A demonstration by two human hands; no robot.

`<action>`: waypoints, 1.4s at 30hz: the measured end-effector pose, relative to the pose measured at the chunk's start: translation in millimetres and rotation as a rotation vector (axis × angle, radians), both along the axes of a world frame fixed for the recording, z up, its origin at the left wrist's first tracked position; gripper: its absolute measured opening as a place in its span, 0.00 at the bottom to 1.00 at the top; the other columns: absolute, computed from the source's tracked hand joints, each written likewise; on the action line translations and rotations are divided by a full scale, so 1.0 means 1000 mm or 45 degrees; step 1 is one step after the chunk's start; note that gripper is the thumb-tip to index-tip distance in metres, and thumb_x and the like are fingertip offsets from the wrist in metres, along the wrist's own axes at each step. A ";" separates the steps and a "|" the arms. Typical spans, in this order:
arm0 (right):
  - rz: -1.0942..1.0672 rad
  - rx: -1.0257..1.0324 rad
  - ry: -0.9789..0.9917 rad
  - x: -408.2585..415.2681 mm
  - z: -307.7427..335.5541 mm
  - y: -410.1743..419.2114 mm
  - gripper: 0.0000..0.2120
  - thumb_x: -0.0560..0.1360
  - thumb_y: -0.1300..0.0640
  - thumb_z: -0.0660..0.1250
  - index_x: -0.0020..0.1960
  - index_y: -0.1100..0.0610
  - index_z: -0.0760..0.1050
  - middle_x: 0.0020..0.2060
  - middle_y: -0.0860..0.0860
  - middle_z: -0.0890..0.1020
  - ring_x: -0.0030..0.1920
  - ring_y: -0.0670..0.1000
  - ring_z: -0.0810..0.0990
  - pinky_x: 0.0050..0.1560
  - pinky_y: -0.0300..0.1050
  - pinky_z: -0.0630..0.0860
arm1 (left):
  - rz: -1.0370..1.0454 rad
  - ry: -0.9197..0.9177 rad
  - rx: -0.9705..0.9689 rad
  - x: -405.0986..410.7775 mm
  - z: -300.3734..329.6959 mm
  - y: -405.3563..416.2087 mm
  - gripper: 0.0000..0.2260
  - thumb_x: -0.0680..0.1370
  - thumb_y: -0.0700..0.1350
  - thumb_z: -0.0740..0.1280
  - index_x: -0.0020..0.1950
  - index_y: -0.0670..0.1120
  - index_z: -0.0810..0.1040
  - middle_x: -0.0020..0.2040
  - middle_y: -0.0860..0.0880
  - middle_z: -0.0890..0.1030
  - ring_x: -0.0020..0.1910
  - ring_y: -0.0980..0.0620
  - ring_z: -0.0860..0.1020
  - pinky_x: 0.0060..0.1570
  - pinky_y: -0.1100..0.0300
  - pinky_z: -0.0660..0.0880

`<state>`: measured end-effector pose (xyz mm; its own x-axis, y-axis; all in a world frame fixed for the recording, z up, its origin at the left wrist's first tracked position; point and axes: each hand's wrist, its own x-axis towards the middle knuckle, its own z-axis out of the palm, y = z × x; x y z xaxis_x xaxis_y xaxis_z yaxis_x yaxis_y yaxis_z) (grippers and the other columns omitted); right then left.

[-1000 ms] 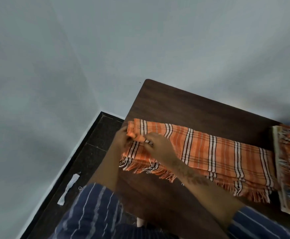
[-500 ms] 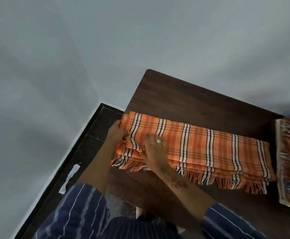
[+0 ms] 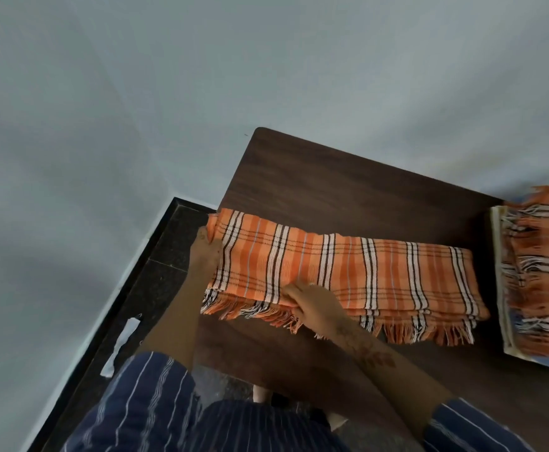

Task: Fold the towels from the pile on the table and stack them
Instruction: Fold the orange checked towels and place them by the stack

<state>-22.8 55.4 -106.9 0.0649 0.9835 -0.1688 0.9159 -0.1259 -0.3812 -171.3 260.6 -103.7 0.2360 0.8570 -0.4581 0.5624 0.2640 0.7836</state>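
Since half a second ago, the right hand (image 3: 315,306) has slid to the near fringed edge of the folded orange plaid towel (image 3: 348,275), pinching it. Left hand (image 3: 206,247) grips the towel's left end on the dark wooden tabletop (image 3: 348,190); farther right, more orange plaid towels (image 3: 543,265) lie piled.

no text, label, brand, number or sign can be read anywhere in the head view.
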 end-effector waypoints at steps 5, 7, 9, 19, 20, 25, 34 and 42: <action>-0.225 -0.157 0.395 -0.001 0.005 0.005 0.12 0.76 0.56 0.66 0.59 0.54 0.75 0.49 0.46 0.79 0.42 0.40 0.76 0.45 0.34 0.74 | -0.015 0.316 0.319 -0.002 -0.005 -0.009 0.24 0.75 0.36 0.59 0.71 0.41 0.62 0.66 0.40 0.70 0.64 0.40 0.70 0.62 0.46 0.69; -0.413 -0.082 0.560 0.006 0.013 0.004 0.11 0.77 0.55 0.65 0.59 0.54 0.75 0.51 0.47 0.78 0.44 0.43 0.77 0.47 0.38 0.76 | -0.005 0.596 0.459 -0.004 -0.009 -0.021 0.29 0.74 0.36 0.60 0.75 0.41 0.56 0.72 0.38 0.62 0.70 0.38 0.63 0.69 0.43 0.61; -0.703 0.144 0.464 0.022 0.014 -0.002 0.14 0.77 0.56 0.63 0.63 0.55 0.72 0.58 0.50 0.77 0.52 0.46 0.78 0.54 0.43 0.77 | -0.080 0.776 0.637 0.001 -0.005 -0.037 0.31 0.75 0.38 0.59 0.77 0.42 0.50 0.76 0.37 0.54 0.75 0.37 0.54 0.74 0.43 0.48; -0.864 -0.486 -0.188 0.115 -0.023 -0.056 0.34 0.77 0.34 0.44 0.76 0.45 0.35 0.76 0.48 0.35 0.76 0.54 0.35 0.64 0.76 0.38 | -0.700 0.899 0.746 0.021 -0.054 -0.053 0.32 0.74 0.68 0.31 0.75 0.57 0.33 0.76 0.47 0.33 0.75 0.44 0.33 0.70 0.35 0.36; -0.860 -0.493 -0.193 0.117 -0.026 -0.057 0.34 0.77 0.33 0.43 0.76 0.46 0.34 0.76 0.48 0.35 0.75 0.53 0.34 0.63 0.77 0.37 | -0.657 0.910 0.724 0.018 -0.054 -0.053 0.32 0.74 0.68 0.32 0.75 0.57 0.33 0.76 0.48 0.33 0.75 0.45 0.33 0.69 0.35 0.35; -1.265 -0.032 -0.047 0.116 -0.013 -0.059 0.28 0.80 0.44 0.53 0.76 0.57 0.55 0.76 0.55 0.55 0.76 0.58 0.52 0.71 0.71 0.47 | -0.613 0.962 0.660 0.029 -0.047 -0.058 0.31 0.77 0.66 0.39 0.76 0.54 0.34 0.77 0.45 0.36 0.75 0.42 0.34 0.69 0.34 0.35; -1.926 -0.228 0.321 0.182 0.006 -0.136 0.44 0.65 0.47 0.75 0.72 0.61 0.57 0.68 0.61 0.67 0.67 0.63 0.67 0.66 0.62 0.65 | -0.971 0.483 0.802 0.114 -0.015 -0.144 0.20 0.79 0.50 0.60 0.69 0.48 0.67 0.69 0.47 0.67 0.69 0.46 0.64 0.68 0.49 0.60; -2.022 0.237 1.548 0.192 0.036 -0.133 0.14 0.71 0.65 0.68 0.56 0.65 0.75 0.40 0.59 0.81 0.31 0.55 0.83 0.32 0.46 0.79 | -0.828 0.430 0.363 0.144 -0.013 -0.139 0.20 0.77 0.61 0.60 0.63 0.52 0.74 0.66 0.49 0.71 0.66 0.44 0.67 0.66 0.45 0.64</action>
<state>169.1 -77.5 -70.7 0.6812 0.1837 -0.7087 -0.6466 -0.3032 -0.7000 -27.5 121.7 -116.9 0.6176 0.6900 -0.3774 0.7548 -0.3852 0.5309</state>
